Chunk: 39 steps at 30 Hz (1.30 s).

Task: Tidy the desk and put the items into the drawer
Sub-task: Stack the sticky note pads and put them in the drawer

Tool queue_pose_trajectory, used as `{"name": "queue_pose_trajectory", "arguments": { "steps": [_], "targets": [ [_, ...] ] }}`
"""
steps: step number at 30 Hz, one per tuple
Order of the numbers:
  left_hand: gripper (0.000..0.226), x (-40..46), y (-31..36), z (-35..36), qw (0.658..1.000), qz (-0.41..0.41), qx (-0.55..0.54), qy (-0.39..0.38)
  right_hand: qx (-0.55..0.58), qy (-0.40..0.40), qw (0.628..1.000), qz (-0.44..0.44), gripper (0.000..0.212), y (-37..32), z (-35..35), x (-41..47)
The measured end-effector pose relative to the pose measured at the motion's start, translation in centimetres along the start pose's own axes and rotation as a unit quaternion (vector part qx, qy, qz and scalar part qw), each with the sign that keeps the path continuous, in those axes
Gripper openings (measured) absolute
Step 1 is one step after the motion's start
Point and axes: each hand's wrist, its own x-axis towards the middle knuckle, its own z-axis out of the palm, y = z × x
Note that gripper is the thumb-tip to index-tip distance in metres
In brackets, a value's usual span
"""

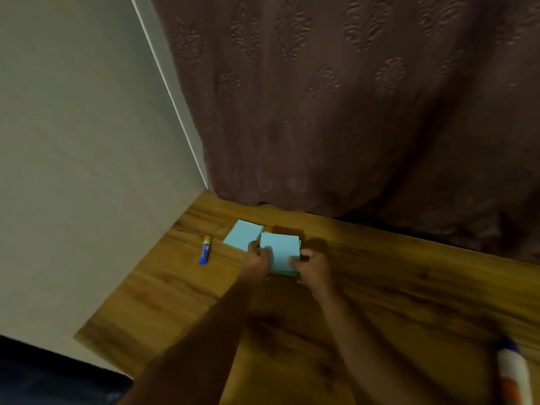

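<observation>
A stack of light blue paper squares [280, 249] sits on the wooden desk [409, 287] near its far edge. My left hand [258, 260] grips the stack's left side, and my right hand [312, 268] grips its lower right corner. Just behind and to the left, a second light blue paper square [242, 233] lies flat on the desk. A blue and yellow glue stick [205, 250] lies further left, close to the wall. No drawer is visible.
A beige wall [87, 171] borders the desk on the left. A brown patterned curtain [350, 97] hangs along the back edge. At the bottom right corner lies a blurred white bottle with an orange band and blue cap [514, 375].
</observation>
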Motion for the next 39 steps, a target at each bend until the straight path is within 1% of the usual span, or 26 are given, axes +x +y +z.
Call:
{"name": "queue_pose_trajectory", "arguments": {
  "steps": [3, 5, 7, 11, 13, 16, 18, 22, 24, 27, 28, 30, 32, 34, 36, 39],
  "targets": [
    [0.038, 3.3, -0.7, -4.3, 0.994, 0.045, 0.099, 0.019, 0.031, -0.008, 0.999, 0.009, 0.036, -0.9, 4.5, 1.7],
    [0.037, 5.7, -0.8, -6.5, 0.985, 0.074, 0.152, 0.030, 0.061, -0.020, 0.997, 0.038, 0.038, -1.6, 6.9, 3.0],
    [0.041, 8.1, -0.9, -7.9, 0.973, 0.088, 0.207, 0.041, 0.092, -0.029, 0.993, 0.069, 0.042, -2.4, 8.9, 4.3],
    [0.042, 12.3, -1.1, -8.8, 0.949, 0.069, 0.304, 0.040, 0.119, -0.027, 0.986, 0.111, 0.048, -4.3, 11.6, 6.7],
    [0.045, 13.9, -1.2, -8.9, 0.945, 0.055, 0.320, 0.032, 0.096, -0.007, 0.989, 0.115, 0.049, -4.7, 12.3, 8.2],
    [0.048, 15.5, -2.1, -8.4, 0.938, 0.039, 0.343, -0.001, 0.055, 0.011, 0.990, 0.133, 0.051, -4.5, 12.9, 9.6],
    [0.049, 16.0, -2.3, -8.2, 0.941, -0.011, 0.339, 0.002, 0.032, 0.017, 0.989, 0.140, 0.051, -4.2, 13.3, 10.2],
    [0.051, 16.4, -2.8, -8.0, 0.950, -0.039, 0.309, -0.015, 0.008, 0.030, 0.990, 0.136, 0.048, -4.0, 13.7, 10.9],
    [0.052, 16.3, -2.9, -8.5, 0.961, -0.063, 0.268, -0.023, 0.003, 0.034, 0.991, 0.131, 0.046, -4.0, 13.6, 10.7],
    [0.057, 15.9, -3.8, -8.4, 0.981, -0.029, 0.184, -0.057, -0.023, 0.047, 0.989, 0.135, 0.044, -3.1, 12.9, 10.4],
    [0.059, 15.6, -4.2, -8.3, 0.982, -0.022, 0.173, -0.066, -0.031, 0.052, 0.988, 0.143, 0.045, -2.6, 12.5, 10.2],
    [0.059, 14.5, -4.4, -7.9, 0.987, -0.035, 0.135, -0.082, -0.035, 0.054, 0.987, 0.145, 0.047, -1.8, 11.5, 9.6],
    [0.056, 13.2, -3.7, -7.3, 0.986, -0.028, 0.130, -0.104, -0.033, 0.059, 0.988, 0.141, 0.049, -1.0, 10.2, 8.7],
    [0.053, 11.8, -3.0, -6.6, 0.985, -0.008, 0.116, -0.124, -0.026, 0.072, 0.991, 0.109, 0.047, -0.3, 8.5, 7.5],
    [0.052, 10.1, -3.0, -5.7, 0.989, 0.014, 0.076, -0.130, -0.017, 0.098, 0.993, 0.058, 0.040, 0.4, 7.2, 6.4],
    [0.050, 7.5, -4.1, -4.3, 0.992, 0.045, 0.070, -0.093, -0.031, 0.134, 0.990, -0.022, 0.032, 0.6, 6.1, 4.0]
  ]
}}
